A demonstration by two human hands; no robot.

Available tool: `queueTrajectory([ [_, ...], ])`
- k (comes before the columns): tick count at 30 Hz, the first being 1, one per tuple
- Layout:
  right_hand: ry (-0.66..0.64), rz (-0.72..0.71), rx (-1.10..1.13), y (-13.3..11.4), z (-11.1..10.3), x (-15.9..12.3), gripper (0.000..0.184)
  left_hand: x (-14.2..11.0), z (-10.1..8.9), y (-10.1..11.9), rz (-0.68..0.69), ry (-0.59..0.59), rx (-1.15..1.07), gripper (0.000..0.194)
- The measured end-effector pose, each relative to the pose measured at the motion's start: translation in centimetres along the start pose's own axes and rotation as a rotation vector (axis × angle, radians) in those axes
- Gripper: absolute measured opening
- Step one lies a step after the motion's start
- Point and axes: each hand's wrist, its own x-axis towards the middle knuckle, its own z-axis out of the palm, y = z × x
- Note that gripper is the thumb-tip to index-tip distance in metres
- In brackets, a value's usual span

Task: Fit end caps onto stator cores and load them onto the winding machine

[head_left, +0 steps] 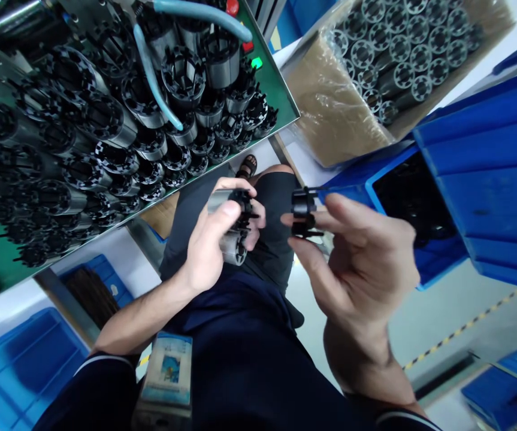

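"Where's the work sitting?"

"Over the person's dark shorts (274, 209). The left hand (206, 242) is clamping a slotted steel stator core (233, 248) around its barrel, while the right hand (357, 257) is pinching a black plastic end cap (304, 212) between thumb and fingertips. The hands are working apart, though near each other."

"How's it handling?"

"The core is looking dense and stiff, so a full wrap on the smooth barrel suits it. The cap is looking light, its thin prongs fragile, so its body is the safer hold."

"What's around them?"

"A green board (276, 102) is carrying rows of cores (105, 131), and a blue plastic crate (487, 167) is sitting beyond the right hand."
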Motion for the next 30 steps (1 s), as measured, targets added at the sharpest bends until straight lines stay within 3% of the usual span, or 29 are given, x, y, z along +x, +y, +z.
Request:
queueTrajectory([
  [4, -0.086, -0.031, 0.005, -1.1, 0.1, -1.1, 0.077, 0.1, 0.6, 0.5, 0.013, 0.116, 0.009, 0.046],
  [10, -0.150, -0.005, 0.090, -1.6, 1.5, -1.2, 0.071, 0.1, 2.0, 0.7, 0.041, 0.229, -0.015, 0.046],
  [17, -0.145, 0.035, 0.120, -0.8, 1.4, -1.2, 0.065, 0.1, 2.3, 1.0, -0.019, 0.267, 0.014, 0.043],
  [23, -0.206, -0.002, 0.141, -0.4, 1.0, -0.9, 0.065, -0.1, 2.1, 1.0, -0.073, 0.314, 0.035, 0.054],
  [30, -0.162, 0.029, 0.176, -0.3, 1.3, -1.3, 0.069, -0.1, 2.4, 1.1, -0.135, 0.301, -0.039, 0.063],
])
